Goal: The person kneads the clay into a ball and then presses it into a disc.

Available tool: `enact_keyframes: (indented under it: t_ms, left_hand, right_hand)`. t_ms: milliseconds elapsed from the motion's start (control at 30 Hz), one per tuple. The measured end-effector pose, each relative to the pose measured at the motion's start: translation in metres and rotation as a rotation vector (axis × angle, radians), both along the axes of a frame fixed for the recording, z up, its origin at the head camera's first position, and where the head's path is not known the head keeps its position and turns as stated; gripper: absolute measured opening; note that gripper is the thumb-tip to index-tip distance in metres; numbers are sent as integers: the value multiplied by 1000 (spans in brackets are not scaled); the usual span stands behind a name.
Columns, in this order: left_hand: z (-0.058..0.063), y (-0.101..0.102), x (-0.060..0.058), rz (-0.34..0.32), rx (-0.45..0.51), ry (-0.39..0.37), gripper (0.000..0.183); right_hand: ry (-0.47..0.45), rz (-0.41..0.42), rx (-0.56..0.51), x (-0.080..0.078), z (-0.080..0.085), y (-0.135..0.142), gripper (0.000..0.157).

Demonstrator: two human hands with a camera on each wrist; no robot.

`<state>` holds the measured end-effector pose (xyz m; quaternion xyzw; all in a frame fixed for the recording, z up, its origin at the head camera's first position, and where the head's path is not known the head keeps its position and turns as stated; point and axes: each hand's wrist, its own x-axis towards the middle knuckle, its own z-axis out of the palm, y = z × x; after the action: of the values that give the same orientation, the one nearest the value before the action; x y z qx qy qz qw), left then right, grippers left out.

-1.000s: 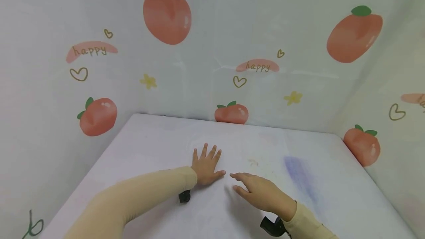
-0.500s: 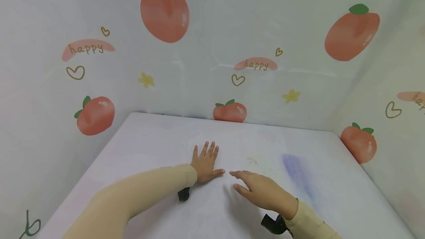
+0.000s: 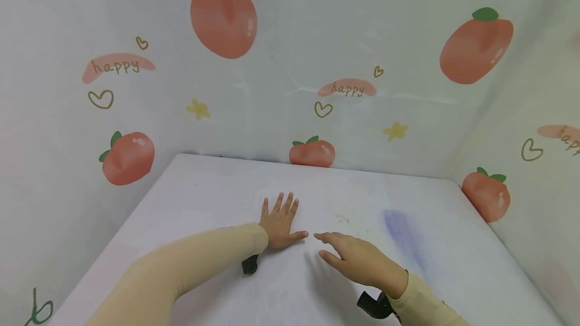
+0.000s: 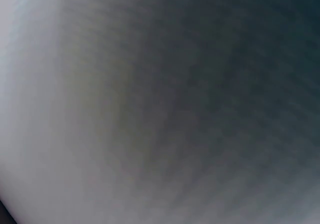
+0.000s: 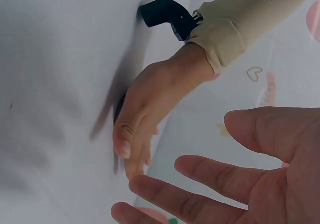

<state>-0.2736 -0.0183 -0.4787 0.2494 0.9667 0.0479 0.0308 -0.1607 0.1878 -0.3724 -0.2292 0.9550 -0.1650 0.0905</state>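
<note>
My left hand lies palm down near the middle of the white table, its fingers spread and its thumb pointing right. In the right wrist view that left hand appears from the side, and a dark curved edge shows beneath its palm; the rest of that dark thing is hidden. Just to the right, my right hand hovers over the table with its shadow below. Its fingers are extended and apart, holding nothing. The left wrist view is only a dark blur.
A black wrist camera mount hangs under the left sleeve, another mount under the right. A purple smudge marks the table at right. A white curtain printed with fruit rises behind and at both sides.
The head view has shifted slightly, so the curtain prints sit a little further left. Both hands stay nearly still; the left fingers have drawn slightly closer together.
</note>
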Motion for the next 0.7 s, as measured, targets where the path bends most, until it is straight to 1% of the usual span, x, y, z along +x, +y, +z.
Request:
enact_keyframes:
  t_ms: [300, 700]
  left_hand:
    - [8, 0, 3, 0, 5, -31, 97]
    - [10, 1, 2, -4, -1, -60, 92]
  right_hand:
    - [-10, -8, -1, 0, 0, 2, 43]
    - [10, 19, -3, 0, 3, 2, 43]
